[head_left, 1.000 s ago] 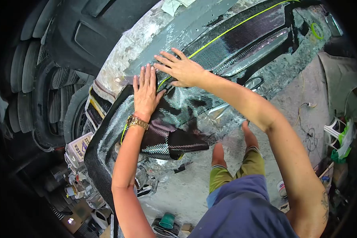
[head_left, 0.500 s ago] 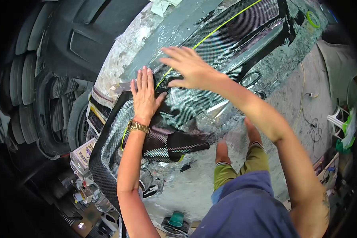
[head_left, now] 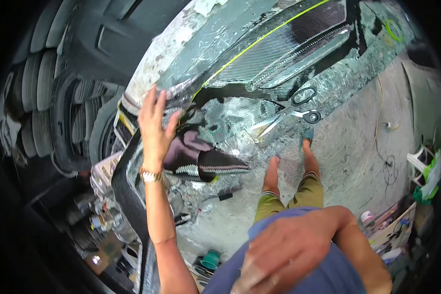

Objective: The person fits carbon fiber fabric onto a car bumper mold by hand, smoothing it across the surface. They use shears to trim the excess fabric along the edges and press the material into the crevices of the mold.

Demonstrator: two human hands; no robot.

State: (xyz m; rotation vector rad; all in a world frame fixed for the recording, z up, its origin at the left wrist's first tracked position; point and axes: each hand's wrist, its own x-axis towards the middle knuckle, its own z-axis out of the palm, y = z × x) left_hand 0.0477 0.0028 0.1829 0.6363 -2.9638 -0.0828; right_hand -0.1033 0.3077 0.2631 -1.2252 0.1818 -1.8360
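Observation:
Black woven carbon-fibre cloth (head_left: 259,63) covers a long, curved part, with a thin yellow-green line (head_left: 240,52) running along it. My left hand (head_left: 156,122), a metal watch on its wrist, has its fingers apart over the corner end of the cloth. Below it, a folded dark flap of cloth (head_left: 223,163) bends toward the floor side. My right hand (head_left: 289,247) is smeared by motion in front of my torso, away from the cloth. Large scissors (head_left: 288,110) with black handles lie spread on the clear film near the part's edge.
A green ring (head_left: 393,30) lies at the far right end of the work surface. Dark curved panels (head_left: 46,81) are stacked at left, near a printed box (head_left: 108,169). On the floor are a cord (head_left: 377,117), a white plastic stool (head_left: 419,161) and a green cup (head_left: 210,259).
My right hand has drawn back from the cloth to my torso, uncovering the scissors. My left hand has shifted left, its fingers lifted and spread.

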